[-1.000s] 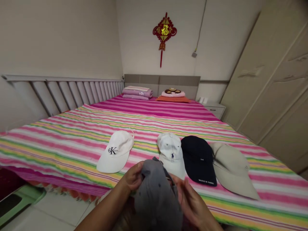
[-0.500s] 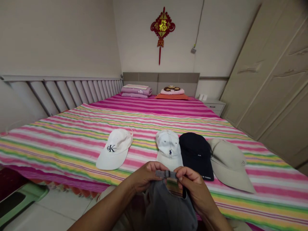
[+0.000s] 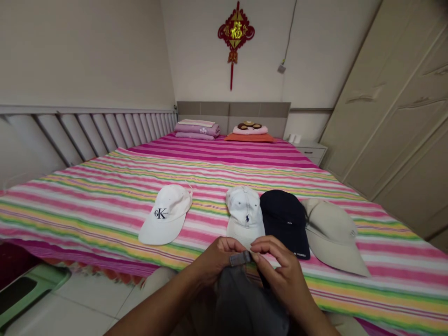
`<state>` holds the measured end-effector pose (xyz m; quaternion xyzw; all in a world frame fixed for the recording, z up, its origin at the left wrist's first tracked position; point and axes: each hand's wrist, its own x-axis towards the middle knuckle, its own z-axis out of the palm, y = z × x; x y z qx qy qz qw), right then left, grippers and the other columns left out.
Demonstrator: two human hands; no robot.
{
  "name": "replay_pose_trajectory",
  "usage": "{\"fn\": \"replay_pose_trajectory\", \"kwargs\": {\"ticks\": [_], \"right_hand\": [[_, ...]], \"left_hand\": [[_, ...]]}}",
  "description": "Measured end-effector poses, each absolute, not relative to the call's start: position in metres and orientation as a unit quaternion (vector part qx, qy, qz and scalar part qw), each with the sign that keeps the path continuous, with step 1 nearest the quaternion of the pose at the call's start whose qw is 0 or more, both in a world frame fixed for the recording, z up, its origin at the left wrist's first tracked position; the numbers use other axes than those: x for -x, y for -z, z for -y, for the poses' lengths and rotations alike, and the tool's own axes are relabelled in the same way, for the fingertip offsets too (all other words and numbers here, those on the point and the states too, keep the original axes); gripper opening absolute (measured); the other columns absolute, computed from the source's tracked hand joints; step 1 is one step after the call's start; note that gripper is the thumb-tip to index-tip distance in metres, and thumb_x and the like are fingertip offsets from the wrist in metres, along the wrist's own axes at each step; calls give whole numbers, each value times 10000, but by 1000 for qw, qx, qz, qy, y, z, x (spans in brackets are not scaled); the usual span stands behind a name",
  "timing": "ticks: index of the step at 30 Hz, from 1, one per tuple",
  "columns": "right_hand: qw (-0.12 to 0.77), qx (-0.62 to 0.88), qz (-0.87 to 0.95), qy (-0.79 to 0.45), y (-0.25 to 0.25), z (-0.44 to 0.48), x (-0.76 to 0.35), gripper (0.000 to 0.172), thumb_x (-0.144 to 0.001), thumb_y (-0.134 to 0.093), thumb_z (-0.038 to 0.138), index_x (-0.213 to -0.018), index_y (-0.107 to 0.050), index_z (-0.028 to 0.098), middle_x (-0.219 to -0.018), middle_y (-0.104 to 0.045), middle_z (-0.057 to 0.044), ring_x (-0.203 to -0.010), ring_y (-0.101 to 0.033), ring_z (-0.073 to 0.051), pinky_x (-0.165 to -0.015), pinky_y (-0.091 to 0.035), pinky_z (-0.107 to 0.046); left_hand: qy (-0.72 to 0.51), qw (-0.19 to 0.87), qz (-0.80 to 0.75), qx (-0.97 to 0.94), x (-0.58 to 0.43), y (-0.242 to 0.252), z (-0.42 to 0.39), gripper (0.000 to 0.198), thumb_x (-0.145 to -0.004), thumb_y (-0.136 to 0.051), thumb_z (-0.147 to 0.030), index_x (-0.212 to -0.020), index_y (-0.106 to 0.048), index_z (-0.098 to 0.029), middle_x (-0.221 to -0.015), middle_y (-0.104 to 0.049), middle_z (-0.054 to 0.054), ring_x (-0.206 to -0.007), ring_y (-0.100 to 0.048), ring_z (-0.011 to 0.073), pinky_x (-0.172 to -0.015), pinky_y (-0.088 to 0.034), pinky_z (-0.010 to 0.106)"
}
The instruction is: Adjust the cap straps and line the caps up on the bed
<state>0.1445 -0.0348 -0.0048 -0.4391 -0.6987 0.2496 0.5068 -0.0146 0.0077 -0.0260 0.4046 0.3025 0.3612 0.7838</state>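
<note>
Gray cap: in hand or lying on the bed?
In hand: left hand grips the back strap of the gray cap; right hand pinches near the strap's end.

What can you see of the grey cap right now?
The grey cap looks like soft cloth, held at the near side of the bed, running to the bottom of the view. Its back strap is uppermost, above the rear opening. The left hand grips the strap; the right hand pinches near its end. The brim isn't visible, and I can't tell whether the strap is fastened.

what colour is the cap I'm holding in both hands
The cap is dark grey; the head view shows it.
</note>
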Motion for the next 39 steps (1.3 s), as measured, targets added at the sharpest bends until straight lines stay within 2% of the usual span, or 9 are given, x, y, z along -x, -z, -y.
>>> {"fn": "replay_pose_trajectory", "kwargs": {"ticks": [6, 13, 17, 20, 25, 27, 30, 33, 39], "right_hand": [[379, 398, 830, -92, -2, 44, -145, 277, -829, -420, 154, -1046, -580, 219, -840, -640, -86, -738, -582, -191, -619, -461, -302], [335, 418, 841, 77, 7, 49, -142, 240, -772, -434, 83, -955, -572, 152, -765, -650, -97, -658, -581, -198, -598, -450, -304], [315, 452, 824, 129, 8, 49, -140, 188, -753, -417, 53, -730, -571, 158, -591, -576, -59, -530, -511, -177, -517, -379, -293], [348, 489, 800, 14, 10, 44, -142, 175, -776, -431, 117, -655, -547, 171, -580, -549, -39, -524, -492, -152, -502, -340, -269], [451, 519, 587, -427, 23, 37, -144, 208, -792, -430, 269, -615, -489, 177, -500, -478, 17, -445, -435, -107, -446, -341, -229], [472, 504, 540, -482, 27, 37, -144, 185, -799, -423, 295, -694, -507, 168, -511, -466, 28, -423, -416, -96, -426, -346, -221], [469, 484, 659, -333, 26, 40, -146, 202, -792, -447, 211, -967, -539, 166, -711, -561, -28, -543, -499, -120, -510, -420, -248], [383, 426, 809, -132, 23, 45, -151, 322, -808, -410, 108, -1101, -514, 191, -869, -601, -82, -741, -564, -169, -636, -463, -287], [274, 421, 860, 89, 31, 50, -150, 326, -790, -388, 42, -1090, -509, 86, -703, -613, -94, -576, -561, -190, -492, -451, -285]], "left_hand": [[-348, 768, -320, -432, 17, 23, -8, 202, -531, -751, -234, -600, -613, -104, -519, -594, -1, -432, -495, 53, -450, -352, 159], [-347, 728, -347, -478, 16, 18, -4, 255, -519, -746, -305, -581, -594, -110, -544, -597, 11, -464, -492, 71, -480, -351, 189], [-355, 680, -369, -524, 14, 16, -2, 247, -538, -728, -314, -571, -586, -114, -514, -553, -12, -454, -441, 59, -465, -311, 185], [-362, 662, -364, -546, 11, 17, 0, 229, -562, -712, -308, -593, -594, -115, -527, -545, -16, -482, -437, 62, -490, -314, 189], [-371, 679, -338, -536, 8, 25, 2, 225, -585, -696, -312, -628, -589, -119, -604, -583, 2, -550, -475, 78, -536, -344, 194], [-372, 689, -340, -521, 8, 28, 1, 225, -583, -698, -304, -639, -583, -119, -615, -588, 2, -559, -483, 81, -539, -346, 194], [-368, 701, -346, -504, 9, 31, -1, 224, -567, -707, -287, -631, -576, -118, -580, -571, -11, -522, -467, 70, -525, -335, 192], [-365, 697, -356, -505, 10, 30, -2, 232, -533, -723, -276, -603, -569, -118, -534, -543, -29, -474, -430, 53, -489, -304, 181], [-321, 666, -389, -550, 11, 29, -2, 212, -561, -689, -291, -597, -577, -116, -493, -509, -34, -437, -385, 51, -454, -264, 190]]}}
